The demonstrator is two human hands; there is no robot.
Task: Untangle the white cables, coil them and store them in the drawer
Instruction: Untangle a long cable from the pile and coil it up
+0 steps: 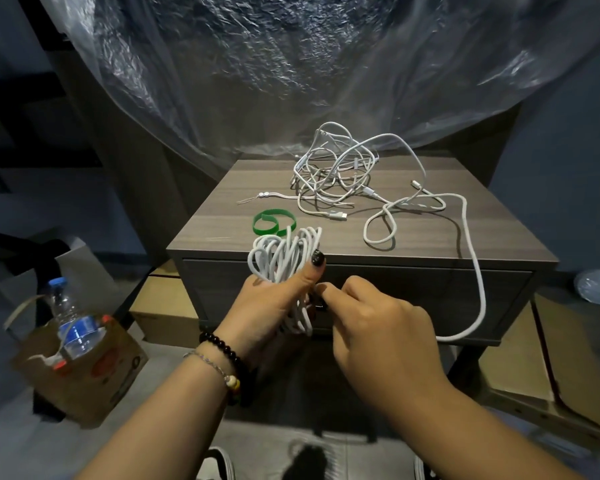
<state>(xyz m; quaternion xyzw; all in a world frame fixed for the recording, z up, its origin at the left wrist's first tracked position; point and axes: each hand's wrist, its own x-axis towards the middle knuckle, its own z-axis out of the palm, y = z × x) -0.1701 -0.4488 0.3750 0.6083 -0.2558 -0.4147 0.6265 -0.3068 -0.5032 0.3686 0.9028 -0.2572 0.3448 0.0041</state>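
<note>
My left hand (278,292) grips the coil (284,254) to keep loops together; my right hand (371,317) pinches its trailing cable (478,282) for wrapping.

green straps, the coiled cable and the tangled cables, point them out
green straps (272,223): head view, on the front loop's band.
coiled cable (284,252): head view, on the upper loops above the left hand (274,299).
tangled cables (333,168): head view, middle of the heap.

Head view, angled down, near nightstand (361,244)
</note>
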